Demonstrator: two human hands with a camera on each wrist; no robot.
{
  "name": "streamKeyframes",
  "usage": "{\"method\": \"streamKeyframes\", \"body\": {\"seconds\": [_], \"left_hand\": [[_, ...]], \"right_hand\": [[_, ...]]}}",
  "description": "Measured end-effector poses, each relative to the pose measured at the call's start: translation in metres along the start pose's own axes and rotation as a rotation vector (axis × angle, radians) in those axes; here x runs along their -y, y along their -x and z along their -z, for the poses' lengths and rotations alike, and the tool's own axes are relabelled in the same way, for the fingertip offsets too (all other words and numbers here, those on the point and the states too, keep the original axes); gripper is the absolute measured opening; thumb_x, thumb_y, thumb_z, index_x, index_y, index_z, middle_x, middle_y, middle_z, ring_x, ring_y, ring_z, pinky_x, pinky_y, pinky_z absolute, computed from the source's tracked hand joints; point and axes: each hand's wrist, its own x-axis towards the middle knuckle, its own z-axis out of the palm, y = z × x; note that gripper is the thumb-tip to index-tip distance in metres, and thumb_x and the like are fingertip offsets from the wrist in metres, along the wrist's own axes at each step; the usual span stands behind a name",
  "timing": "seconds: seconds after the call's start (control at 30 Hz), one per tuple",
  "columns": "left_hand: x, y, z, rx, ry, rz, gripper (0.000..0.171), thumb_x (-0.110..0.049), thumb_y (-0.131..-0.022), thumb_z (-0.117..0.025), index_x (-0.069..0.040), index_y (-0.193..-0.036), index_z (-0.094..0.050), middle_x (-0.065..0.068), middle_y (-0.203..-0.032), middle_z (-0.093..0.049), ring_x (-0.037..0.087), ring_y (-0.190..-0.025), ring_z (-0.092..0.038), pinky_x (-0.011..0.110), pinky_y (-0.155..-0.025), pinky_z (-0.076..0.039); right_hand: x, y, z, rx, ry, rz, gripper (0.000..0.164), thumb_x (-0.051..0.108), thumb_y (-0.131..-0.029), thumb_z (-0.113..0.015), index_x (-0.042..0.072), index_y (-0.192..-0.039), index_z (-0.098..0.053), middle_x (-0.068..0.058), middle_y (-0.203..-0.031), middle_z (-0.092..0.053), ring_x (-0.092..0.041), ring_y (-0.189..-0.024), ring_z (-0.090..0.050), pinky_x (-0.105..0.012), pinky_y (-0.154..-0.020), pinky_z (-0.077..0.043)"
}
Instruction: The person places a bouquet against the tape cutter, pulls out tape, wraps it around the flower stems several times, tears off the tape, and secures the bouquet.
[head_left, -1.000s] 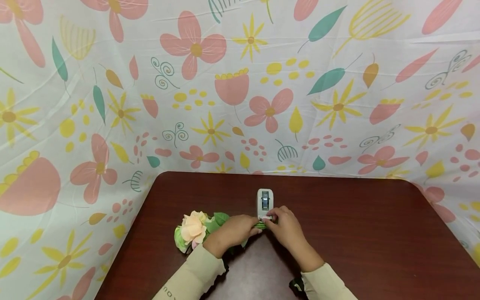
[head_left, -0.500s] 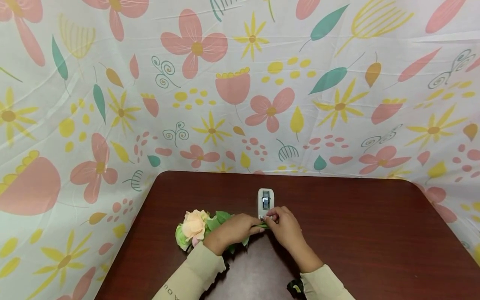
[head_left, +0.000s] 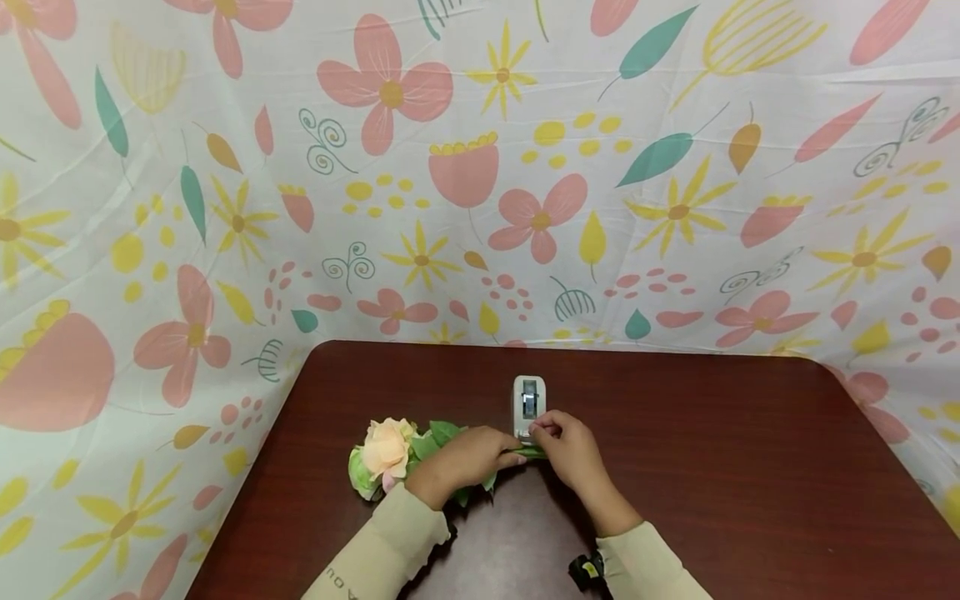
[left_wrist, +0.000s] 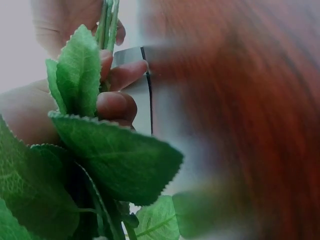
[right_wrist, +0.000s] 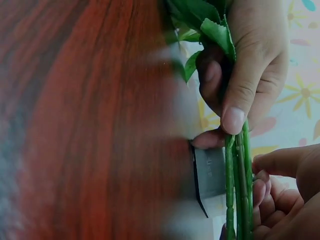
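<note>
In the grip of the left hand (head_left: pixel 474 455) lie green stems (right_wrist: pixel 241 187); beside them the right hand (head_left: pixel 574 452) curls, its hold unclear.

Left hand (head_left: pixel 474 455) curled in grip; right hand (head_left: pixel 572 450) near, fingers bent; forearms (head_left: pixel 386 537) angled inward.

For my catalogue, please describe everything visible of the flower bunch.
The flower bunch has peach and pale green blooms, a pink bit, serrated leaves and green stems, perhaps fabric and plastic. It lies sideways over the table, blooms to the left. The left hand grips the stems; whether the right hand touches them is unclear.
</note>
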Motion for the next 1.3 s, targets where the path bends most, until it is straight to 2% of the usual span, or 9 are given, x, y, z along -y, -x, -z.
{"method": "streamKeyframes", "body": {"seconds": [0.4, 0.77, 1.0, 1.13, 1.3], "left_hand": [[0.005, -0.003, -0.004, 0.031, 0.046, 0.012, 0.031, -0.036, -0.104, -0.055, -0.014, -0.084, -0.068, -0.009, -0.067, -0.050, 0.003, -0.059, -0.044, 0.020, -0.062, -0.037], [0.010, -0.007, -0.009, 0.012, 0.047, 0.011, 0.032, -0.037, -0.103, -0.056, -0.016, -0.081, -0.066, -0.010, -0.067, -0.050, 0.002, -0.059, -0.044, 0.019, -0.061, -0.037], [0.010, -0.007, -0.009, 0.003, 0.044, 0.016, 0.031, -0.035, -0.103, -0.057, -0.016, -0.080, -0.066, -0.010, -0.067, -0.051, 0.002, -0.061, -0.045, 0.019, -0.063, -0.038], [0.009, -0.008, -0.008, 0.003, 0.045, 0.024, 0.031, -0.035, -0.103, -0.058, -0.016, -0.081, -0.067, -0.011, -0.069, -0.053, 0.003, -0.062, -0.048, 0.020, -0.063, -0.039], [0.008, -0.008, -0.008, 0.005, 0.030, 0.027, 0.028, -0.035, -0.103, -0.058, -0.018, -0.084, -0.069, -0.012, -0.073, -0.059, 0.001, -0.065, -0.051, 0.020, -0.064, -0.041]], "right_hand": [[0.005, -0.001, 0.002, 0.020, -0.024, -0.062, 0.013, 0.018, -0.096, -0.065, 0.008, -0.097, -0.074, -0.005, -0.088, -0.071, -0.011, -0.076, -0.058, -0.025, -0.069, -0.045], [0.014, 0.006, 0.006, 0.042, 0.094, -0.101, 0.014, 0.025, -0.096, -0.065, 0.015, -0.097, -0.074, 0.003, -0.081, -0.067, -0.012, -0.071, -0.055, -0.030, -0.067, -0.042], [0.019, 0.015, 0.008, 0.018, 0.172, -0.042, 0.011, 0.022, -0.095, -0.066, 0.015, -0.093, -0.074, 0.002, -0.080, -0.063, -0.020, -0.091, -0.056, -0.045, -0.088, -0.039], [0.021, 0.020, 0.009, -0.004, 0.174, -0.012, 0.010, 0.020, -0.095, -0.067, 0.013, -0.092, -0.073, 0.000, -0.080, -0.063, -0.024, -0.095, -0.056, -0.046, -0.090, -0.039], [0.023, 0.028, 0.009, -0.059, 0.229, 0.045, 0.010, 0.020, -0.094, -0.070, 0.013, -0.087, -0.072, 0.000, -0.076, -0.059, -0.027, -0.100, -0.057, -0.043, -0.091, -0.038]]}}
